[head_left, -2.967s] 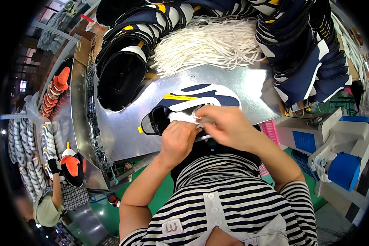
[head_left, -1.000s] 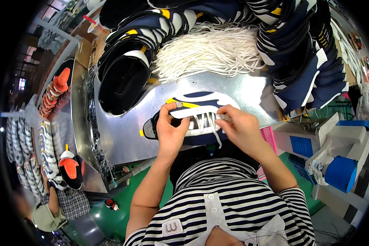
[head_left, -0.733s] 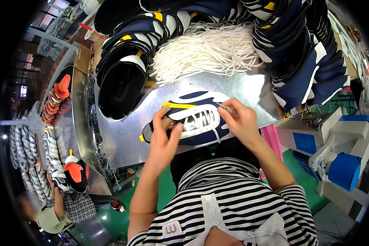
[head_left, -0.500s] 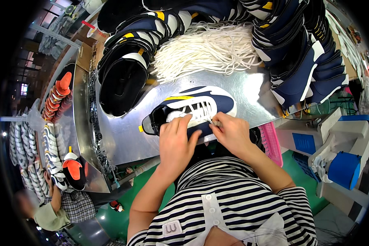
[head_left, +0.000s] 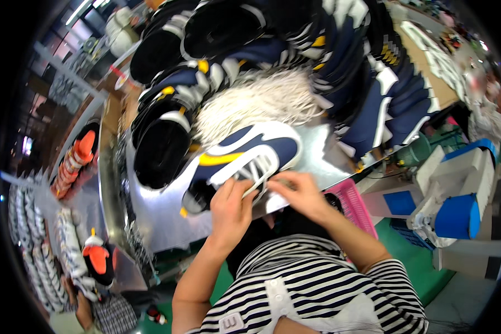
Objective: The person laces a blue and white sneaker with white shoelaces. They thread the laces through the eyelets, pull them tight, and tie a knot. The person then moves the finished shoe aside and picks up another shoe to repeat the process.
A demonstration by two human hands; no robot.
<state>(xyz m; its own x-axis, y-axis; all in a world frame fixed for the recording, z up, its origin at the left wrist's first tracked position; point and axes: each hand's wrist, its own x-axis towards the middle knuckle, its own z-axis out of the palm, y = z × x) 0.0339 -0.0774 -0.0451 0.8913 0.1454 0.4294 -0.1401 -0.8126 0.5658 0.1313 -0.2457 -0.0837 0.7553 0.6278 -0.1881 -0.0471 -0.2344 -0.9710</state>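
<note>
Shiny metal worktable (head_left: 150,222), green floor (head_left: 417,267), pink basket (head_left: 353,206) beside.

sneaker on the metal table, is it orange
No, the sneaker under both hands is navy with white panels and a yellow stripe.

The sneaker (head_left: 245,158) is navy blue with white side panels, a yellow stripe along its flank and a small yellow tab at the heel. It lies on the metal counter (head_left: 150,222), tilted onto its side, toe pointing up and right, heel down and left. White laces (head_left: 257,173) run across the open throat. The near edge of the sneaker is covered by both hands.
</note>
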